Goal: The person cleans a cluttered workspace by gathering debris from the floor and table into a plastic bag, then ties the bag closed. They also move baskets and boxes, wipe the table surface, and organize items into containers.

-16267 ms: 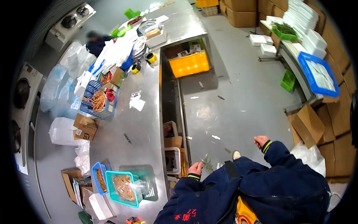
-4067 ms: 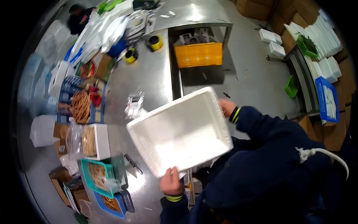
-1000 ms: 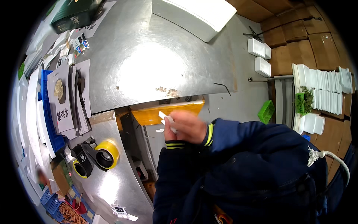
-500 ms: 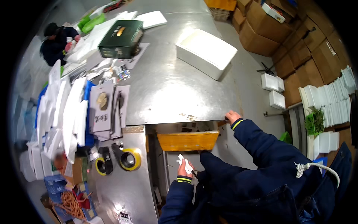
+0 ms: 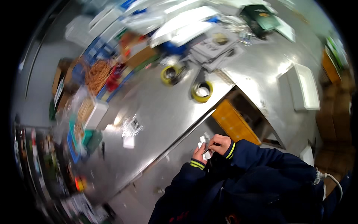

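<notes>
Close in front of me, my left hand (image 5: 199,154) is closed around small white pieces (image 5: 202,140) that look like folded paper or tags. My right hand (image 5: 220,143) meets it there, fingers pinched at the pieces. Something thin and dark shows between the hands, too small and blurred to name. Just beyond them is an orange-yellow drawer (image 5: 235,121), partly pulled out under the metal table.
The metal table (image 5: 169,125) bears tape rolls in dispensers (image 5: 201,92), grey printed cards (image 5: 214,46), a dark green box (image 5: 259,20) and a white foam box (image 5: 304,87). At left stand a blue crate with orange rope (image 5: 99,74) and a teal basket (image 5: 85,139).
My right hand has left the table edge and come to the white pieces in my left hand. The view has swung left, showing more of the side table.
</notes>
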`<state>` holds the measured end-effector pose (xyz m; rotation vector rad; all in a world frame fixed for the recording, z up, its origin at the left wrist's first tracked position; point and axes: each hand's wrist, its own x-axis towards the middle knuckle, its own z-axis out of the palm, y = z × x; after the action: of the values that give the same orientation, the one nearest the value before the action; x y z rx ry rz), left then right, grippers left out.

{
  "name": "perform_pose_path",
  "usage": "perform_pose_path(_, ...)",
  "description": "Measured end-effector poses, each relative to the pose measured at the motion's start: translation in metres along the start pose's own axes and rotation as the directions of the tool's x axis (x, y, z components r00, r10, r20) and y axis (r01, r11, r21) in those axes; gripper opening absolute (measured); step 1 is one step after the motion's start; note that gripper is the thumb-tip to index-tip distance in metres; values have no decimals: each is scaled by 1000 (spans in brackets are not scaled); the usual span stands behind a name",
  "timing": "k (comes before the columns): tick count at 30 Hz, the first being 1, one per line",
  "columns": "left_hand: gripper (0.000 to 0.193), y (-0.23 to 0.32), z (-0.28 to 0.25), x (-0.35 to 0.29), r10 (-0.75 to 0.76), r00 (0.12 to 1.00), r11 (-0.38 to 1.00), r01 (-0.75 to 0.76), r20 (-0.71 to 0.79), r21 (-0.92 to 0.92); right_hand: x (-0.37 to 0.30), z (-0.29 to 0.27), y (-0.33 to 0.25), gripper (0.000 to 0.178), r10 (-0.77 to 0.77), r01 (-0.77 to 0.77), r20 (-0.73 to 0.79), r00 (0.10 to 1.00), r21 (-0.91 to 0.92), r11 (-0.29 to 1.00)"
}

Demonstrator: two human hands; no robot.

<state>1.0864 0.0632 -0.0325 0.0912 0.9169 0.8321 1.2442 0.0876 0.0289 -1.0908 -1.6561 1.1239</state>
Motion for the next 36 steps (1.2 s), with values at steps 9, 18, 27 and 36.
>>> perform_pose_path(9, 33, -26, -132, -197, 402, 828, 726, -548, -389, -415, -32, 211, -74, 12, -461, 544, 704, 540, 126, 829)
perform_pose_path(18, 40, -125, -264, -395, 711, 571, 627, -779, -410, 1, -155, 432, -137, 8, -322, 309, 932, -164, 359, 881)
perform_pose_path(27, 19, -171, -387, -565, 595, 418, 541, -840, -686, -42, -236, 604, -234, 14, -249, 78, 899, -359, 295, 952)
perform_pose_path(36, 18, -121, -569, -684, 506, 162, 264, -964, -847, -27, -217, 808, -256, 9, 37, 45, 937, -346, -23, 999)
